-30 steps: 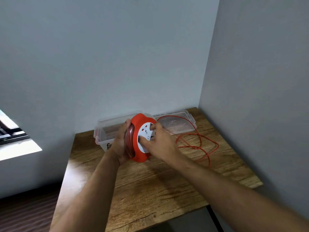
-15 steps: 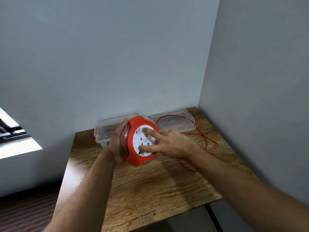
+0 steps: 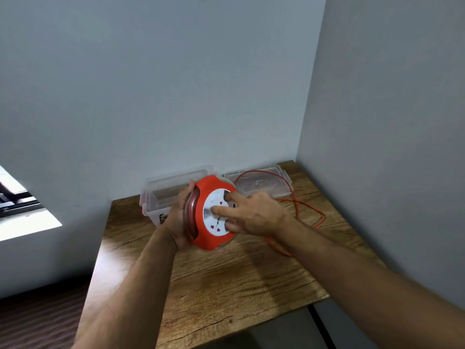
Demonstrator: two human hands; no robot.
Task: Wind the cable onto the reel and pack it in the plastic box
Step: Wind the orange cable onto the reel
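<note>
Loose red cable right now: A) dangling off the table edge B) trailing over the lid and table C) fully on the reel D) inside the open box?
B: the cable loops across the lid and table, right of the reel.

One red cable reel (image 3: 214, 212), one orange cable (image 3: 305, 210), one clear plastic box (image 3: 161, 197), one lid (image 3: 259, 183), one wooden table (image 3: 239, 285), two hands.
</note>
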